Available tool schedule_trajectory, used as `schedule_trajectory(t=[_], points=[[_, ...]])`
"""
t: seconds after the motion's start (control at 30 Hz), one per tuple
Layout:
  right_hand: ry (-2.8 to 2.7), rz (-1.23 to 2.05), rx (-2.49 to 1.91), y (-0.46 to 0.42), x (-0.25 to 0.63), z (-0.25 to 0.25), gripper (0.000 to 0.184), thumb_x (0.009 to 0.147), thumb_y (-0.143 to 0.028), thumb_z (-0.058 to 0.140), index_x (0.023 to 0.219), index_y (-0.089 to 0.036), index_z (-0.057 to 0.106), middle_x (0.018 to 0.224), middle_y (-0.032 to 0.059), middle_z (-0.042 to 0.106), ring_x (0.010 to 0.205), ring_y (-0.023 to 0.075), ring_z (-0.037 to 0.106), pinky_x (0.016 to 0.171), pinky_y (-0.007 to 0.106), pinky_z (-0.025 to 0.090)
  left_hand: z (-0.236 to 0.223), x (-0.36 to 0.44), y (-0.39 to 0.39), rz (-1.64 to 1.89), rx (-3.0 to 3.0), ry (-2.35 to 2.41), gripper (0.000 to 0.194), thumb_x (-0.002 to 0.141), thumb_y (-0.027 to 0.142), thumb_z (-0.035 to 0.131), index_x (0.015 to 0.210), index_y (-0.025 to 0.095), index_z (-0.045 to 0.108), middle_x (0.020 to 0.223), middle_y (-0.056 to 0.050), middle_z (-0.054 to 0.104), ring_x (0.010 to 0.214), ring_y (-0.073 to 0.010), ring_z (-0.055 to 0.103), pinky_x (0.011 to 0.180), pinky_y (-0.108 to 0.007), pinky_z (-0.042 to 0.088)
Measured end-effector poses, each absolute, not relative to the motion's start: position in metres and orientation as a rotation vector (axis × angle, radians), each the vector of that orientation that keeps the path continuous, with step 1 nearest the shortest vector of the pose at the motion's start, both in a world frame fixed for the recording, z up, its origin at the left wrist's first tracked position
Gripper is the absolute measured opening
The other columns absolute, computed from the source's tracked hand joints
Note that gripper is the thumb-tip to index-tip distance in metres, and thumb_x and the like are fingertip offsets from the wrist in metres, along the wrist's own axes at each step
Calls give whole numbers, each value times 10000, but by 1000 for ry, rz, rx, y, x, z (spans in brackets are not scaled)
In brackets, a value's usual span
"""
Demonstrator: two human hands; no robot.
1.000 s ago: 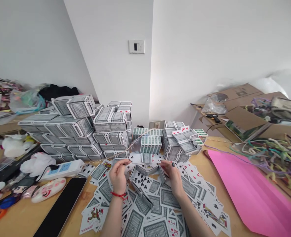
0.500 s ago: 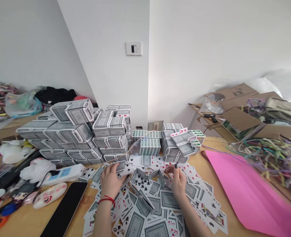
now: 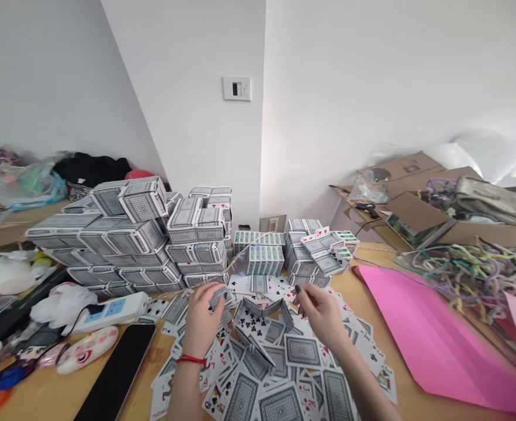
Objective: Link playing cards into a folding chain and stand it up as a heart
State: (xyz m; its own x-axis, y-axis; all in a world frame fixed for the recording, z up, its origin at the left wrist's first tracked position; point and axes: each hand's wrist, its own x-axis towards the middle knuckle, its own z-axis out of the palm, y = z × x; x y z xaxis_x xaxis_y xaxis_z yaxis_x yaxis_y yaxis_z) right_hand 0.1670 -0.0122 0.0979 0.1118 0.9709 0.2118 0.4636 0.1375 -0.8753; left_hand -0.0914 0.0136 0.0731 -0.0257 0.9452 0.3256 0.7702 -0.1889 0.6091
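My left hand (image 3: 204,313), with a red cord at the wrist, curls its fingers and thumb around a face-down playing card (image 3: 217,297). My right hand (image 3: 321,316) hovers at the right with bent fingers slightly apart, and I see nothing between them. Just left of its fingertips stands a folded card (image 3: 287,316), part of a row of folded cards on edge. Another long folded card (image 3: 258,352) angles toward me. Beneath both hands lies a spread of loose playing cards (image 3: 302,351), some face up, some face down.
Stacked blocks of folded cards (image 3: 121,234) rise at the back left. More blocks (image 3: 301,257) and green-white boxes (image 3: 266,259) stand behind. A black phone (image 3: 115,374) and white power strip (image 3: 113,310) lie left; pink paper (image 3: 433,345) and tangled fuzzy strands (image 3: 463,275) lie right.
My left hand has moved slightly right and closed over the face-down card. My right hand has shifted off the folded card, which stays standing. The view has turned slightly.
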Motion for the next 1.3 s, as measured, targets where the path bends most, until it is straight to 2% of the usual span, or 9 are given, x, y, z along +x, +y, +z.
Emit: schedule_trajectory(t=[0.13, 0.23, 0.37, 0.53, 0.63, 0.8, 1.07, 1.2, 1.3], points=[[-1623, 565, -1659, -20, 165, 70, 210, 746, -394, 538, 819, -230, 648, 773, 45, 645, 579, 166, 561, 548, 266, 407, 96, -46, 6, 885, 2077, 1539, 266, 815, 267, 411, 987, 235, 612, 1057, -48, 591, 1008, -188, 522, 895, -333, 406], [-1759, 515, -1758, -24, 160, 49, 254, 730, -327, 553, 953, -235, 631, 836, 65, 651, 676, 198, 596, 611, 275, 412, 93, -11, 9, 601, 2294, 1416, 260, 747, 238, 524, 991, 241, 615, 1024, -44, 618, 996, -213, 523, 915, -367, 367], [-1835, 464, -1787, -19, 161, 40, 221, 769, -216, 466, 890, -232, 651, 800, 71, 671, 730, 210, 604, 617, 265, 395, 79, 7, 17, 372, 2437, 1512, 159, 784, 200, 474, 779, 211, 633, 812, -46, 663, 851, -199, 578, 897, -380, 334], [-1826, 486, -1734, -6, 171, 51, 206, 754, -188, 466, 782, -230, 666, 741, 56, 674, 699, 210, 600, 622, 279, 395, 71, 0, 20, 387, 2419, 1670, 199, 809, 213, 428, 761, 201, 620, 832, -53, 670, 838, -194, 589, 901, -374, 316], [-1647, 679, -1642, 3, 177, 59, 218, 729, -211, 500, 872, -229, 663, 745, 40, 674, 655, 204, 603, 623, 307, 429, 73, -3, 20, 382, 2391, 1707, 199, 808, 226, 427, 761, 199, 619, 826, -54, 673, 833, -195, 594, 915, -374, 303], [-1084, 1374, -1293, 10, 179, 75, 369, 721, -283, 548, 1086, -241, 589, 751, -7, 651, 461, 116, 542, 470, 271, 461, 75, -2, 21, 363, 2357, 1700, 184, 799, 229, 442, 780, 208, 624, 829, -51, 678, 821, -195, 597, 908, -361, 310], [-795, 1765, -922, 1, 182, 92, 429, 567, -186, 749, 978, -158, 629, 872, 58, 678, 745, 148, 634, 728, 279, 485, 77, -3, 19, 407, 2340, 1692, 208, 814, 211, 421, 768, 208, 624, 820, -52, 678, 808, -193, 592, 860, -336, 332], [-704, 1578, -1127, -7, 185, 68, 213, 667, -349, 687, 731, -153, 630, 680, 42, 649, 621, 164, 629, 541, 274, 508, 76, -4, 20, 409, 2328, 1694, 211, 824, 216, 404, 817, 214, 616, 784, -47, 674, 786, -192, 594, 809, -327, 346], [-692, 1494, -1223, -11, 184, 45, 300, 690, -462, 635, 702, -163, 614, 744, 61, 647, 613, 185, 627, 483, 295, 506, 73, -5, 22, 416, 2346, 1686, 229, 835, 222, 381, 846, 217, 609, 772, -47, 672, 766, -199, 597, 769, -331, 350]])
